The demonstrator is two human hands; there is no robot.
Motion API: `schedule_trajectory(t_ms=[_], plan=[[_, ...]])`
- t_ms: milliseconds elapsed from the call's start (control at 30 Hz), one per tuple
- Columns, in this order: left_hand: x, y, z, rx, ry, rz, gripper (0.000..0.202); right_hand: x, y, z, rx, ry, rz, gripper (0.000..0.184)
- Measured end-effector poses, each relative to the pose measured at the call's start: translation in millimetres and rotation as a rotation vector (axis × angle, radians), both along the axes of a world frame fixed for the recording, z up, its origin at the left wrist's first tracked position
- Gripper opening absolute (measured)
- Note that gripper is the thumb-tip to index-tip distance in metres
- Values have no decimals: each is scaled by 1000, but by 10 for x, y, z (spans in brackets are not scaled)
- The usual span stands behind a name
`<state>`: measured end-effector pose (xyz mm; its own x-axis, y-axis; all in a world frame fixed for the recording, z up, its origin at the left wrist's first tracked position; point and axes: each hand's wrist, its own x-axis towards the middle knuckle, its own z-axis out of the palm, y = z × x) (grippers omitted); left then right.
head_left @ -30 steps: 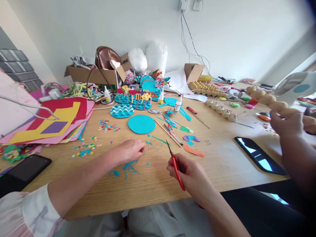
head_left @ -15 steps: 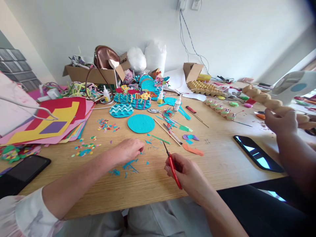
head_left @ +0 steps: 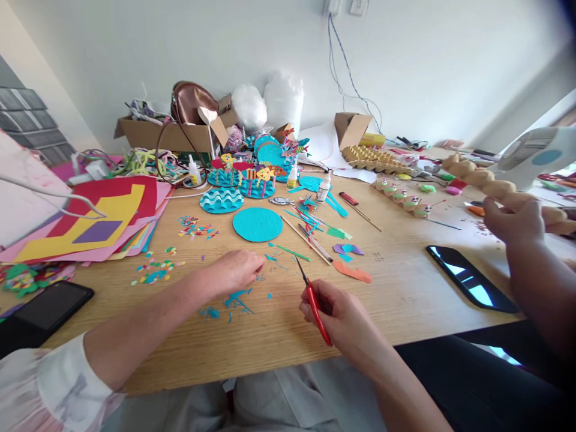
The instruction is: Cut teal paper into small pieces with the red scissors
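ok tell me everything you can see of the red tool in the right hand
The red tool looks like fine scissors: smooth, plastic-looking red handles and a slim, dark, metallic point, apparently closed. Held in the right hand, it slants forward and slightly left, its tip near a green strip. Whether the tip touches the table is unclear.

This looks like a craft room: a wooden worktop (head_left: 261,348) carries paper scraps (head_left: 236,300) and a red-handled tool is in use above it. From the near edge, stacked coloured paper (head_left: 90,225) lies at ten o'clock, a box (head_left: 166,137) of oddments at eleven, decorated models (head_left: 256,185) at twelve, egg trays (head_left: 375,161) at one.
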<state>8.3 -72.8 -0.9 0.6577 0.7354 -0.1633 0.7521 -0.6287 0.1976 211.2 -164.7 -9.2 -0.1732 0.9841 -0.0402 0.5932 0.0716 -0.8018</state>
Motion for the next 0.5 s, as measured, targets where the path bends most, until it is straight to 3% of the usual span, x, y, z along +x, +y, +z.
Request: schedule_trajectory(t_ms=[333,500], plan=[[16,21,-54,-6,-22,4,16,5,-9,-7,10,-18,10,7],[-19,-5,18,-6,-123,48,15,-20,3,1,-4,78,-18,5]])
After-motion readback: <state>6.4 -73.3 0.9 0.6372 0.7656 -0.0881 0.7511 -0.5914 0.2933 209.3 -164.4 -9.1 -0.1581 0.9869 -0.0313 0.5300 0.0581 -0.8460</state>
